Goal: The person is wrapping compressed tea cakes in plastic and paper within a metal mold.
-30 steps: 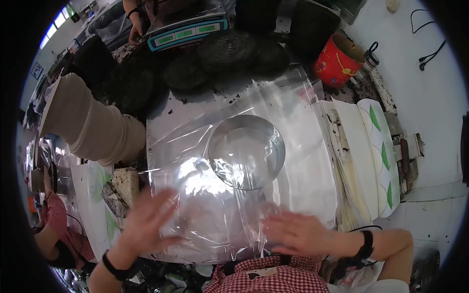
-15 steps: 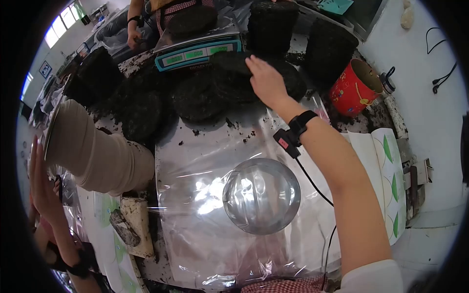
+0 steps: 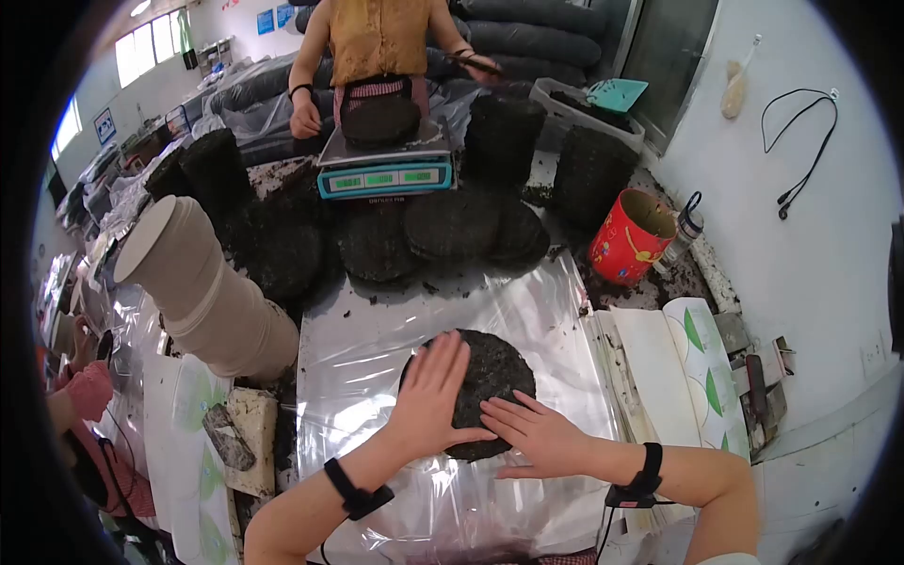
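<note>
Two bare hands over a dark, rough-textured disc (image 3: 499, 365). The disc is lying near the middle of a transparent plastic sheet (image 3: 353, 410). The left hand (image 3: 428, 405) is spreading flat across its left part, thumb stretched away from the fingers; the right hand (image 3: 541, 438) is resting flat, fingers extended, at its lower right edge. Both hands are covering part of the disc. Stacked dark discs (image 3: 452, 224) are forming a row between it and a digital scale (image 3: 384, 179), which is bearing another dark disc (image 3: 380, 122). A person in a brown top (image 3: 377, 42) is standing behind the scale. Farther right, two dark columns (image 3: 504, 141) are rising near a tub holding a turquoise scoop (image 3: 617, 95). A leaning stack of beige rounds (image 3: 207, 287) is flanking the sheet at left, above a cream block (image 3: 256, 433). At right, leaf-printed sheets (image 3: 695, 344) are lying below a red bucket (image 3: 617, 247) and a bottle (image 3: 685, 231). The sheet is wrinkling and glaring over a pale work surface; dark crumbs are dotting its far side. A black cable (image 3: 821, 151) is hanging on the white wall (image 3: 829, 273); bulging dark bags (image 3: 541, 47) are filling the background.
</note>
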{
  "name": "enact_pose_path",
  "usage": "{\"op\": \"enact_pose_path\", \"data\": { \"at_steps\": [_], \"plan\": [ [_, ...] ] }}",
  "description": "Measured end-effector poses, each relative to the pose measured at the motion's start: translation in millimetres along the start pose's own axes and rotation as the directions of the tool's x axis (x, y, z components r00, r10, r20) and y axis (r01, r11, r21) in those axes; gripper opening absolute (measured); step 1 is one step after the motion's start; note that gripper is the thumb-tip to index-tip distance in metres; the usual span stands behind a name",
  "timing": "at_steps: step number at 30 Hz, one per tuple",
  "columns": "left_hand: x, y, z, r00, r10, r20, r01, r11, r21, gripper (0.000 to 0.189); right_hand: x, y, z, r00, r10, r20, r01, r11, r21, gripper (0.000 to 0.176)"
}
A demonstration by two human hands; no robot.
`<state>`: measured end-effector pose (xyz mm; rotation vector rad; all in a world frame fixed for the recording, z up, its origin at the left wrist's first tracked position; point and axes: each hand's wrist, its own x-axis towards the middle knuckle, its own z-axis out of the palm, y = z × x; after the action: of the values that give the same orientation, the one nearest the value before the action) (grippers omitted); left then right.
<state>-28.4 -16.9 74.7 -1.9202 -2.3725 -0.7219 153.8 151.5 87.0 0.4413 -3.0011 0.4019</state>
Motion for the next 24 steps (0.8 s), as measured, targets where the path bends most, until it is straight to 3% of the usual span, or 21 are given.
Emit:
{"op": "enact_pose_path", "data": {
  "at_steps": [1,2,3,5,7,9,10,11,13,15,16,17,18,19,20,21,22,23,24],
  "plan": [
    [4,-9,19,0.99,0.053,0.131,-0.057,0.998,0.029,0.121,4,5,1,1.0,0.011,-0.015,-0.01,0.998,0.055,0.073],
    [4,-9,24,0.988,0.064,0.138,-0.082,0.988,0.129,0.118,13,15,2,0.998,0.035,0.05,-0.038,0.998,0.049,0.081],
    [4,-11,29,0.986,0.058,0.155,-0.077,0.99,0.117,0.121,23,22,4,0.999,0.033,0.037,-0.034,0.999,0.041,0.081],
    [9,-8,26,0.925,-0.021,0.381,-0.062,0.977,0.206,0.126,57,29,-5,0.997,-0.025,-0.075,0.029,0.998,0.048,0.086],
    [20,-8,29,0.783,-0.133,0.607,-0.035,0.966,0.256,0.132,68,47,35,1.0,0.011,-0.017,-0.01,1.0,0.011,0.093],
    [38,-4,26,0.61,-0.197,0.768,-0.002,0.968,0.25,0.133,73,53,49,0.975,0.084,0.204,-0.083,0.996,-0.018,0.098],
    [38,-5,37,0.592,-0.197,0.782,-0.005,0.969,0.248,0.133,81,55,52,0.92,0.145,0.364,-0.14,0.989,-0.042,0.103],
    [39,-13,53,0.547,-0.215,0.809,0.014,0.969,0.248,0.134,84,57,63,0.923,0.146,0.356,-0.146,0.989,-0.026,0.103],
    [41,-28,70,0.503,-0.231,0.833,0.024,0.967,0.254,0.135,91,62,79,0.825,0.215,0.522,-0.226,0.973,-0.044,0.102],
    [37,-31,84,0.501,-0.251,0.828,0.045,0.963,0.265,0.133,91,68,80,0.819,0.203,0.536,-0.232,0.973,-0.014,0.103],
    [40,-31,80,0.432,-0.201,0.879,0.092,0.98,0.179,0.135,89,68,84,0.839,0.195,0.508,-0.218,0.976,-0.015,0.104],
    [35,-27,86,0.442,-0.245,0.863,0.04,0.966,0.254,0.127,86,64,89,0.86,0.191,0.473,-0.205,0.978,-0.022,0.105],
    [26,-21,84,0.521,-0.201,0.83,0.045,0.977,0.208,0.12,84,55,91,0.898,0.199,0.392,-0.221,0.975,0.013,0.1],
    [18,-21,82,0.613,-0.163,0.773,0.043,0.984,0.173,0.114,85,45,78,0.94,0.138,0.311,-0.141,0.99,-0.012,0.088],
    [-7,-32,99,0.87,0.079,0.486,-0.1,0.995,0.017,0.094,83,40,40,0.989,0.017,0.149,-0.03,0.996,0.084,0.083],
    [0,-12,62,0.931,-0.016,0.365,0.042,0.997,-0.063,0.074,75,34,11,0.996,-0.089,-0.024,0.092,0.979,0.181,0.079],
    [5,-7,41,0.968,0.105,0.23,-0.088,0.993,-0.081,0.063,67,37,7,0.982,0.028,-0.185,0.027,0.958,0.286,0.072],
    [10,-6,26,0.971,0.222,0.088,-0.215,0.973,-0.085,0.053,56,45,22,0.908,0.373,-0.193,-0.195,0.781,0.593,0.063],
    [25,-9,7,0.955,0.288,0.067,-0.286,0.957,-0.047,0.044,55,67,26,0.872,0.482,0.092,-0.351,0.482,0.803,0.064]
  ]
}}
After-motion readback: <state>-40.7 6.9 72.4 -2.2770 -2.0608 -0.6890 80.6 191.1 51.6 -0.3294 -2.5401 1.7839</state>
